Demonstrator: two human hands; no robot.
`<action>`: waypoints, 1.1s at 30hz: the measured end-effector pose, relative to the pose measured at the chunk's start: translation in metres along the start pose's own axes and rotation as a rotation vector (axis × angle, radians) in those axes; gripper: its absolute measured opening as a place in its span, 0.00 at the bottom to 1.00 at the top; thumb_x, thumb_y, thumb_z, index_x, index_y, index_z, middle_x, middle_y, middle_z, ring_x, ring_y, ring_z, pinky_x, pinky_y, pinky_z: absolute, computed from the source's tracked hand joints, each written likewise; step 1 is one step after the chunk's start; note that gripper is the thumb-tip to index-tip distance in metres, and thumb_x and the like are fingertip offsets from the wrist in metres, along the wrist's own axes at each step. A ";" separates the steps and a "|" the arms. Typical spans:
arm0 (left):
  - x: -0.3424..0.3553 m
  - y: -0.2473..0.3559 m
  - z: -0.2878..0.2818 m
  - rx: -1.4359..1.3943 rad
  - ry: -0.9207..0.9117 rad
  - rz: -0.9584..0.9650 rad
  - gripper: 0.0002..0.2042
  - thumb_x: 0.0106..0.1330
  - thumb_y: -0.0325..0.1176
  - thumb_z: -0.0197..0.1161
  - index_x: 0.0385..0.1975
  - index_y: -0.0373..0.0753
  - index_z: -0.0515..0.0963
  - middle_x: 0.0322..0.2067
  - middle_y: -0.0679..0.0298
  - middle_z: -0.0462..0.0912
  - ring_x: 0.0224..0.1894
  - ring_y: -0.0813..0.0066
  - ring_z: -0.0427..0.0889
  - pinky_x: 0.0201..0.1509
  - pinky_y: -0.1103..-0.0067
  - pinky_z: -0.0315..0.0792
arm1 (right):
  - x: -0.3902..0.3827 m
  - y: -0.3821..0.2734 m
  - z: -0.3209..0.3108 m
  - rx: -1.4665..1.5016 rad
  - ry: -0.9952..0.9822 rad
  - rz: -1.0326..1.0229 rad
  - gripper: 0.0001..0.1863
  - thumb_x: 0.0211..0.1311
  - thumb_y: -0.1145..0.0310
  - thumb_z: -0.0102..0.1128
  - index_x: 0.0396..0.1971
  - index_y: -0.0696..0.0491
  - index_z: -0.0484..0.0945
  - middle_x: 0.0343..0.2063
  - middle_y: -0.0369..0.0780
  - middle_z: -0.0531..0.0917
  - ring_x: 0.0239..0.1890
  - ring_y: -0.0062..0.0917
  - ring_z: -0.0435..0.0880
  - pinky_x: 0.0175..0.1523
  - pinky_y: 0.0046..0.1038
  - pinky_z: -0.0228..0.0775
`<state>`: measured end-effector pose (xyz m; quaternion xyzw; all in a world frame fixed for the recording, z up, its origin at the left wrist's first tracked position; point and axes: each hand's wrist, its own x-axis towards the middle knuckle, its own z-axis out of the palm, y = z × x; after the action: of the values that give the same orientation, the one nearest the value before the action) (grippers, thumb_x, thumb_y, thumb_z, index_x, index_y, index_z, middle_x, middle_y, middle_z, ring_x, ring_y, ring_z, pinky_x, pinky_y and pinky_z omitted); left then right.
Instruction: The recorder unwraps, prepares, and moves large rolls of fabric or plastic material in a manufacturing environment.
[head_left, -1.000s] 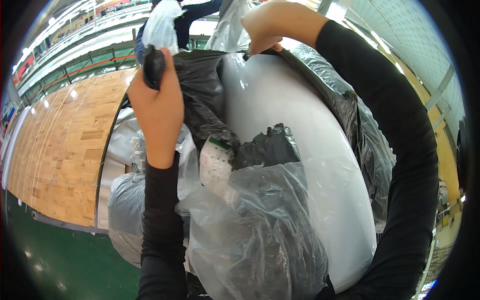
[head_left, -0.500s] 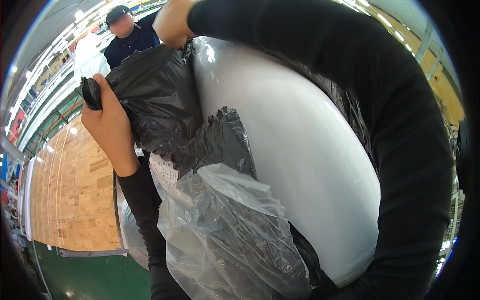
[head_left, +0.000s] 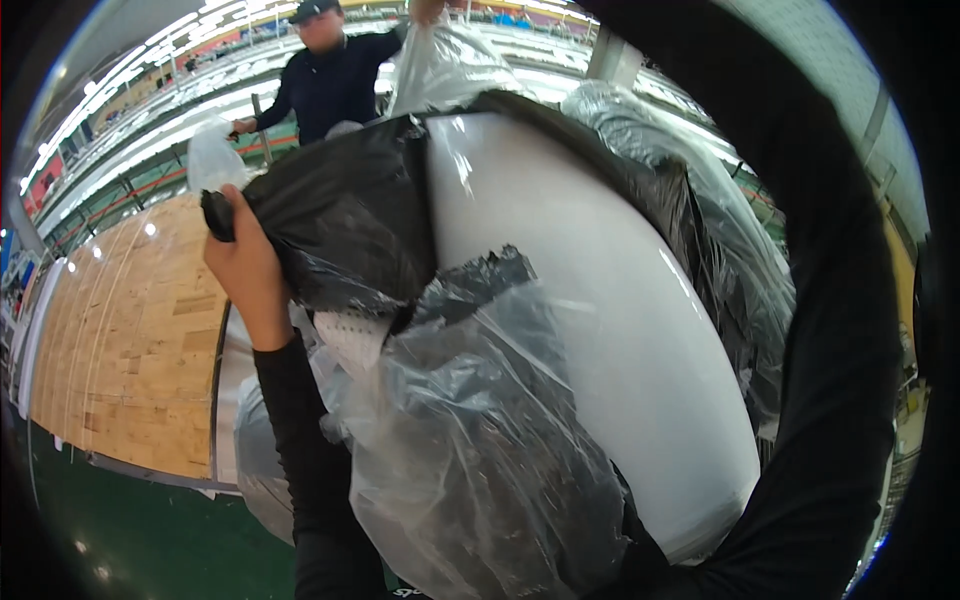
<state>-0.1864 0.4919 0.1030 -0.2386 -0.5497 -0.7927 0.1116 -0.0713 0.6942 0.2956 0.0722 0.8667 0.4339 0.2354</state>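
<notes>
A large, glossy white curved shell (head_left: 600,300) stands in front of me, partly wrapped in a black plastic bag (head_left: 350,220). My left hand (head_left: 248,265) is closed round a bunched edge of the black plastic, left of the shell. At the top edge only a small part of my right hand (head_left: 428,10) shows, its fingers pinching gathered clear plastic (head_left: 440,65) above the shell; the rest is out of view. More crumpled clear plastic (head_left: 470,450) lies over the near side. A white dotted surface (head_left: 352,338) peeks out beneath the black bag.
A wooden tabletop (head_left: 130,350) stands at the left above a green floor (head_left: 140,530). A person in dark clothes (head_left: 335,85) stands beyond the shell, one hand near a pale plastic bag (head_left: 212,155). Long lit racks (head_left: 170,120) run behind. Clear plastic (head_left: 720,220) bulges along the shell's right side.
My right hand has risen from the black bag's top edge, lifting clear plastic with it. My left hand keeps its hold. The view has shifted, showing more of the other person.
</notes>
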 end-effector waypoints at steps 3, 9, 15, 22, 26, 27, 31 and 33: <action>0.008 -0.007 -0.030 0.021 0.046 0.058 0.21 0.74 0.43 0.59 0.36 0.24 0.78 0.28 0.64 0.80 0.32 0.80 0.72 0.39 0.78 0.70 | 0.016 -0.039 -0.023 0.106 0.075 0.079 0.11 0.48 0.60 0.65 0.25 0.52 0.87 0.26 0.38 0.87 0.29 0.28 0.87 0.33 0.34 0.77; 0.000 0.013 0.012 -0.053 -0.052 0.021 0.21 0.73 0.43 0.60 0.36 0.24 0.78 0.27 0.64 0.80 0.32 0.81 0.71 0.39 0.79 0.68 | 0.096 -0.024 0.050 -0.032 0.164 0.438 0.08 0.46 0.62 0.68 0.28 0.43 0.89 0.25 0.35 0.87 0.29 0.28 0.87 0.25 0.35 0.73; -0.002 -0.004 -0.005 -0.094 0.021 -0.005 0.21 0.73 0.43 0.60 0.32 0.25 0.77 0.26 0.66 0.78 0.31 0.82 0.69 0.37 0.79 0.68 | 0.128 -0.043 0.058 -0.004 0.430 0.376 0.13 0.46 0.61 0.70 0.35 0.45 0.89 0.30 0.37 0.87 0.29 0.27 0.87 0.25 0.37 0.75; -0.004 -0.013 -0.011 -0.083 0.101 0.057 0.20 0.74 0.42 0.60 0.32 0.26 0.77 0.27 0.65 0.79 0.29 0.81 0.71 0.34 0.80 0.68 | 0.104 0.010 -0.061 -0.094 0.495 0.388 0.23 0.67 0.53 0.48 0.50 0.54 0.79 0.41 0.42 0.85 0.45 0.27 0.82 0.53 0.38 0.73; 0.002 -0.024 -0.043 -0.140 0.129 -0.068 0.19 0.74 0.41 0.59 0.33 0.25 0.78 0.29 0.65 0.81 0.31 0.81 0.72 0.37 0.80 0.70 | 0.060 0.027 -0.007 -0.064 0.283 0.328 0.19 0.66 0.56 0.50 0.44 0.54 0.81 0.37 0.42 0.86 0.41 0.27 0.83 0.49 0.36 0.73; -0.001 -0.030 -0.051 -0.141 0.131 -0.081 0.19 0.74 0.41 0.59 0.33 0.25 0.78 0.29 0.65 0.81 0.31 0.81 0.72 0.37 0.80 0.70 | 0.052 0.023 0.000 -0.056 0.201 0.309 0.18 0.66 0.57 0.50 0.43 0.54 0.81 0.36 0.41 0.86 0.39 0.27 0.84 0.47 0.36 0.74; -0.001 -0.036 -0.058 -0.192 0.142 -0.080 0.19 0.73 0.41 0.60 0.33 0.26 0.77 0.29 0.66 0.80 0.32 0.81 0.72 0.38 0.79 0.69 | 0.040 0.034 -0.016 -0.090 -0.055 0.256 0.14 0.64 0.60 0.53 0.36 0.53 0.84 0.31 0.40 0.86 0.34 0.27 0.85 0.41 0.34 0.75; 0.003 -0.042 -0.059 -0.196 0.156 -0.035 0.19 0.73 0.42 0.60 0.31 0.27 0.76 0.27 0.68 0.77 0.30 0.81 0.70 0.36 0.80 0.68 | 0.042 0.038 -0.030 -0.097 -0.181 0.250 0.13 0.64 0.62 0.54 0.32 0.53 0.85 0.28 0.40 0.86 0.31 0.26 0.86 0.38 0.33 0.75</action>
<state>-0.2230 0.4531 0.0537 -0.1764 -0.4634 -0.8606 0.1164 -0.1251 0.7093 0.3264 0.2067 0.8042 0.4929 0.2601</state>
